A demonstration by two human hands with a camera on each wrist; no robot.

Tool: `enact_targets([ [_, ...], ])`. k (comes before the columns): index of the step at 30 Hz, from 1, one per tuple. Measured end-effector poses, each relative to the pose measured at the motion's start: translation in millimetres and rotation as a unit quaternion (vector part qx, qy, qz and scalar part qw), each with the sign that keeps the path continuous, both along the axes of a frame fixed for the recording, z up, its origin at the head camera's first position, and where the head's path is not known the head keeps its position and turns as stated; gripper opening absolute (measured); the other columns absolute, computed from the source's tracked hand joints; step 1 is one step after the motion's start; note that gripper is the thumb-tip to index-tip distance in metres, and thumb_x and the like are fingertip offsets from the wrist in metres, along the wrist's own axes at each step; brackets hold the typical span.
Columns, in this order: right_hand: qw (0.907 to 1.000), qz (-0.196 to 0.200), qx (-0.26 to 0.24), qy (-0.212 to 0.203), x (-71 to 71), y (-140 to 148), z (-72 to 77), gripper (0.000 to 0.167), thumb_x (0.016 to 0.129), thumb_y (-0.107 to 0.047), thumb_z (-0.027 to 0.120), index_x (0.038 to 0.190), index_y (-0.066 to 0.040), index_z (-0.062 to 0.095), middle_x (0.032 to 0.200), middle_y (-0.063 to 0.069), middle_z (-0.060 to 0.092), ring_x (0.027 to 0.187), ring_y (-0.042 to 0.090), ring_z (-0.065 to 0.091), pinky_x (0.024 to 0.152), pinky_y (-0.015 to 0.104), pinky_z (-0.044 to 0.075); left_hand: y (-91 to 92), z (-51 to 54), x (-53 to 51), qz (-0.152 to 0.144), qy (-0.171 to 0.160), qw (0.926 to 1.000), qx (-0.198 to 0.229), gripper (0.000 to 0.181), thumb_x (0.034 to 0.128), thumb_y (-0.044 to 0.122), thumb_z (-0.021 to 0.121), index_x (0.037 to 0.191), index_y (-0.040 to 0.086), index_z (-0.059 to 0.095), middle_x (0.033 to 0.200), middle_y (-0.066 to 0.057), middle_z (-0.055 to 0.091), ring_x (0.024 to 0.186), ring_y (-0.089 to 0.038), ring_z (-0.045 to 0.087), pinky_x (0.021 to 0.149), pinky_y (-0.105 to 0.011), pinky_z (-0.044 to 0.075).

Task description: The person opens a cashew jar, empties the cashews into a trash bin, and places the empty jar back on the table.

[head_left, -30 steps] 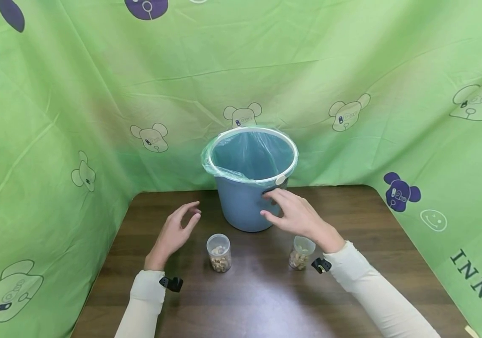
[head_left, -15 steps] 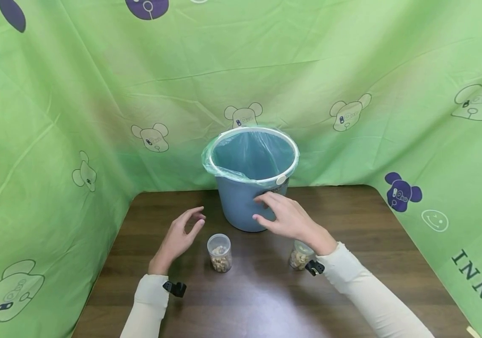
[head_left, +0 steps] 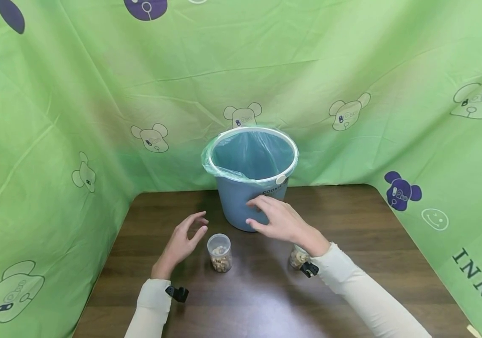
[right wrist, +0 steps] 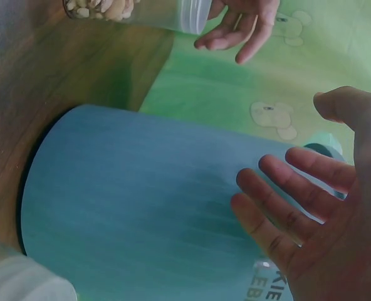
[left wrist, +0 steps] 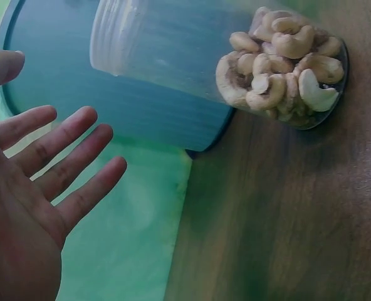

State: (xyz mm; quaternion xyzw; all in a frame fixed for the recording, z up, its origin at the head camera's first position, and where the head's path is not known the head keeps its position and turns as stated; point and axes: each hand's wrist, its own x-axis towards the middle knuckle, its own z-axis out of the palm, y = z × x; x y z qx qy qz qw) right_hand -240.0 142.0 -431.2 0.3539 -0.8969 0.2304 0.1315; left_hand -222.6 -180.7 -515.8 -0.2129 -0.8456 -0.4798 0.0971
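- Over the last second the left hand (head_left: 182, 240) has slid inward and slightly toward the person, so its fingertips now lie just beside the left jar (head_left: 220, 256) – near its mouth, with a gap in the left wrist view.
- The right hand (head_left: 281, 220) has shifted left and a little lower; it hangs before the front of the bucket (head_left: 241, 202), and more of the dark print (head_left: 272, 190) there shows. Whether it touches the bucket, I cannot tell.
- Both hands are free: the fingers (left wrist: 60, 138) of the left are spread and loosely bent around nothing, and those of the right are likewise parted and relaxed.
- The left jar stands upright on the desk (head_left: 241, 300), in front of the bucket, with cashews (left wrist: 286, 69) in its lower part. It has not moved.
- The right jar (head_left: 298, 258) is now largely covered by the right wrist and the wrist camera (head_left: 308, 269); a patch of its pale contents shows.
- The bucket, with its thin bag (head_left: 209, 164) folded over the rim, stays put at the back of the desk.
- My judgement: only the hands have changed place – nothing is lifted, and both jars keep their contents.
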Motion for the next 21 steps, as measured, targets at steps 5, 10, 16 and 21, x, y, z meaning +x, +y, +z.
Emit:
enact_targets([
  [5,1.0000,0.002,0.000,-0.003,0.4,-5.8,-3.5,0.042,0.097,-0.038,0.075,0.130,-0.012,0.069,0.119,0.001,0.073,0.105,0.016,0.070,0.084,0.042,0.059,0.5,-5.1,2.4,-0.013,0.001,0.9999,0.007,0.046,0.1057,0.013,0.066,0.149,0.005,0.056,0.126,-0.014,0.072,0.118,-0.040,0.069,0.100,-0.061,0.055],
  [10,0.9999,0.009,-0.001,-0.009,2.1,-11.3,-8.1,0.043,0.097,-0.039,0.075,0.130,-0.012,0.068,0.119,0.002,0.073,0.106,0.015,0.069,0.085,0.041,0.059,2.2,-11.9,4.9,-0.029,0.007,0.9995,0.014,0.047,0.1045,0.008,0.067,0.150,0.003,0.054,0.128,-0.017,0.071,0.121,-0.043,0.067,0.099,-0.059,0.057],
  [16,0.9998,0.019,0.000,-0.008,3.0,-18.3,-13.6,0.043,0.096,-0.038,0.075,0.130,-0.012,0.068,0.118,0.003,0.073,0.105,0.017,0.070,0.085,0.041,0.059,5.6,-19.0,8.4,-0.048,-0.008,0.9984,0.028,0.051,0.1029,0.007,0.069,0.151,0.002,0.052,0.131,-0.020,0.069,0.124,-0.043,0.066,0.098,-0.060,0.057],
  [21,0.9995,0.023,0.006,-0.021,3.6,-24.6,-18.0,0.044,0.097,-0.040,0.074,0.132,-0.013,0.068,0.122,0.003,0.072,0.109,0.018,0.068,0.090,0.043,0.058,8.7,-24.9,11.0,-0.058,-0.035,0.9969,0.040,0.060,0.0999,0.008,0.073,0.154,0.004,0.048,0.134,-0.021,0.068,0.127,-0.049,0.062,0.100,-0.060,0.056],
])
